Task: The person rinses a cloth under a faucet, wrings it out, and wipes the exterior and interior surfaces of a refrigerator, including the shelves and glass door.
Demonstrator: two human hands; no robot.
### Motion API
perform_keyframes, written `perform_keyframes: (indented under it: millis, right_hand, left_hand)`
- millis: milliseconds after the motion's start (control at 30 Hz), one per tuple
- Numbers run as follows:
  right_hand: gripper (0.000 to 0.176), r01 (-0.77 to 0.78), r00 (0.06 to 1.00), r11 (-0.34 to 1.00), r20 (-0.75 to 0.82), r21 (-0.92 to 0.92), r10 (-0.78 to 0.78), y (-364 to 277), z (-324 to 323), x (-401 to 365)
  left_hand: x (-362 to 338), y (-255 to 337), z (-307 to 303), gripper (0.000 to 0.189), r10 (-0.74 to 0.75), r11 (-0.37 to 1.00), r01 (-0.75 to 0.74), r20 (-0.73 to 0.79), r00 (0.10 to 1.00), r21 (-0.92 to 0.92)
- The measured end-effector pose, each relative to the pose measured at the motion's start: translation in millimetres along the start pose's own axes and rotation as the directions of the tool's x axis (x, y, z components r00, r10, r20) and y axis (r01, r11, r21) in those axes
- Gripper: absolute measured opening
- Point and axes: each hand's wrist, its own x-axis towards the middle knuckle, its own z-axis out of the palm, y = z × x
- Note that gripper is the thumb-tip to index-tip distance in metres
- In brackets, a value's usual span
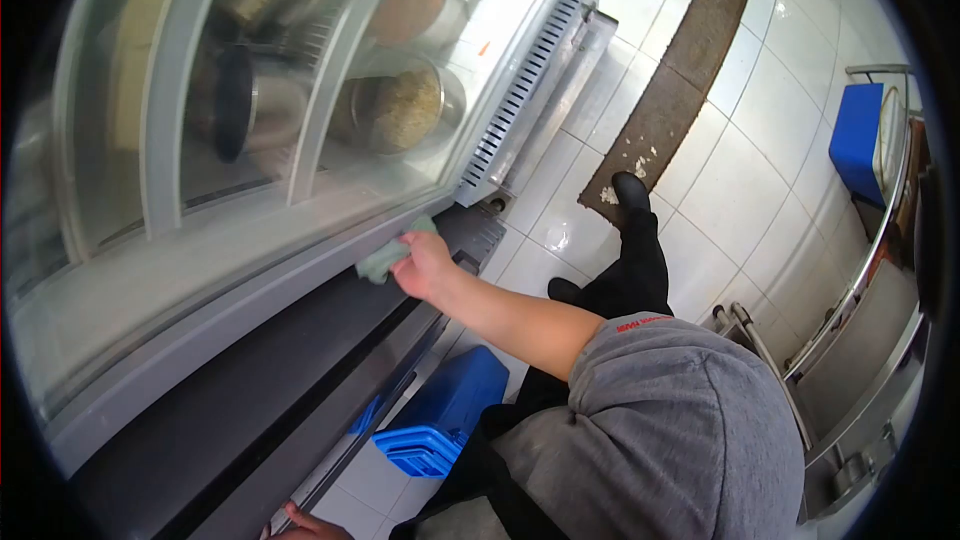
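Note:
In the head view my right hand (424,265) is closed on a light green cloth (385,258). It presses the cloth against the grey lower frame of a glass display case (265,302), near the case's end corner. Beneath that frame runs a dark ledge (235,380). Only part of my left hand (312,526) shows at the bottom edge of the picture, beside the ledge's outer rim; most of its fingers are cut off. Behind the glass sit metal containers, one with pale shredded food (408,108) and another with orange-brown food (410,6).
A blue bin (445,410) stands on the white tiled floor (745,165) below the ledge. A brown mat (690,50) with pale crumbs lies near my shoe (630,190). At the right are a metal-framed cart (850,350) and a blue box (858,140).

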Motion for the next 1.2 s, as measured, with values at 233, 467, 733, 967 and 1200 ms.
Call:
perform_keyframes:
  millis: [233, 467, 733, 967, 1200]
  right_hand:
    - [0.032, -0.490, 0.849, 0.855, 0.131, -0.167, 0.512, 28.2, 108.9, -134.3]
    - [0.032, -0.460, 0.468, 0.677, 0.491, -0.574, 0.734, -14.5, 272.8, -268.1]
    - [0.046, 0.862, -0.037, -0.346, 0.727, 0.370, 0.685, 27.2, 312.6, -248.5]
    - [0.073, 0.300, -0.527, -0.554, 0.619, 0.776, 0.582, 177.2, 341.3, -293.4]
    - [0.062, 0.122, -0.801, -0.640, 0.456, 0.758, 0.388, 305.5, 469.2, -434.1]
  left_hand:
    - [9.7, -13.4, 28.4, 0.087, 0.027, 0.944, -0.181, -0.484, 0.874, -0.276]
    - [7.9, -19.8, 12.0, 0.107, -0.056, 0.920, -0.087, -0.347, 0.936, -0.383]
    - [3.3, -24.9, -1.4, 0.112, -0.164, 0.812, -0.078, -0.355, 0.920, -0.578]
    - [2.5, -30.1, -3.5, 0.105, -0.184, 0.783, -0.082, -0.355, 0.917, -0.617]
    - [-3.4, -39.8, 4.8, 0.077, -0.162, 0.724, -0.123, -0.340, 0.926, -0.679]
